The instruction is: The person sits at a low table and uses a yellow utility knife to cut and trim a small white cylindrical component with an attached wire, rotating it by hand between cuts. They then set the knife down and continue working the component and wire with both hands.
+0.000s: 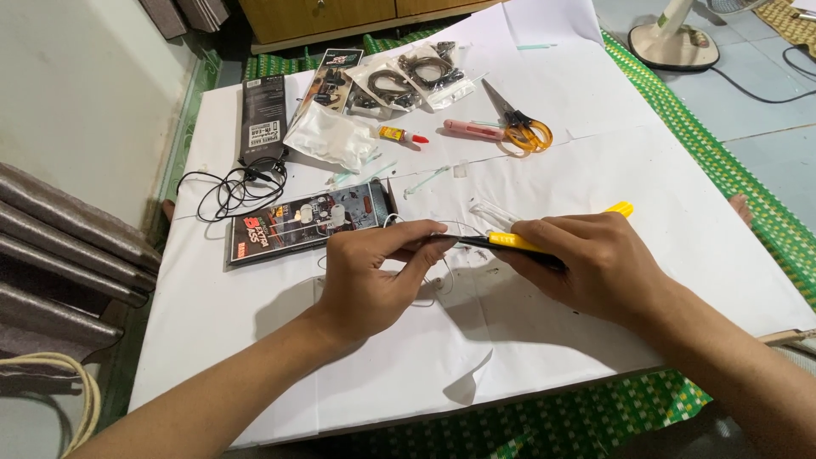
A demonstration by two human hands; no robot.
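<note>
Thin white wire (425, 225) lies near the table's (680, 221) centre, pinched in the left hand (370, 276). Right hand (586, 259) grips a yellow utility knife (544, 242), tip at the wire. Earphone package (306, 225) just beside; scissors (523, 127) toward the far edge.

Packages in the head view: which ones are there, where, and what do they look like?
Slim black box: far left, upright rectangle, white label.
Flat earphone pack: beyond the left hand, black with red.
Clear bags: far centre, dark parts inside.
White pouch: below them, crumpled.
</note>
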